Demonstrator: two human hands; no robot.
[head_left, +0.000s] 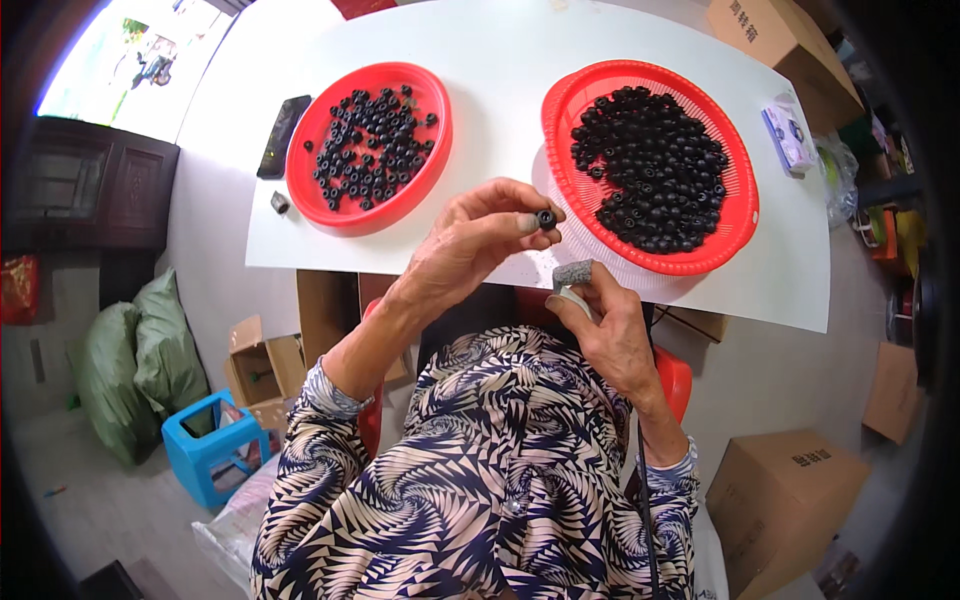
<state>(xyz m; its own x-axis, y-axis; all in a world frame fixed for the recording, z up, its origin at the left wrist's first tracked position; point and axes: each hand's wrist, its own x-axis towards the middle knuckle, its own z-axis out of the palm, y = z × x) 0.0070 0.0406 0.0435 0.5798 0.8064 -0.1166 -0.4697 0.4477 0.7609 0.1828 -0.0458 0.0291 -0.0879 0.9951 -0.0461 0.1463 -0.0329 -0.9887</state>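
Observation:
Above the front edge of the white table (pixel 490 110), my left hand (pixel 465 240) pinches a small black ring-like part (pixel 546 219) between thumb and fingertips, its hole showing. My right hand (pixel 618 335), just below and to the right, is closed on a small grey speckled piece (pixel 572 272) with a white part under it; its kind cannot be made out. The two hands are apart. Several loose black parts (pixel 372 150) lie in a round red tray (pixel 432 185) at the left. A denser heap of black parts (pixel 650 165) fills much of a red plastic basket (pixel 738 205) at the right.
By the red tray lie a flat black object (pixel 283 138) and a small grey block (pixel 280 203). A purple-and-white pack (pixel 790 138) sits at the right edge. Cardboard boxes (pixel 785 500), a blue stool (pixel 205 450) and green sacks (pixel 140 370) stand on the floor around me.

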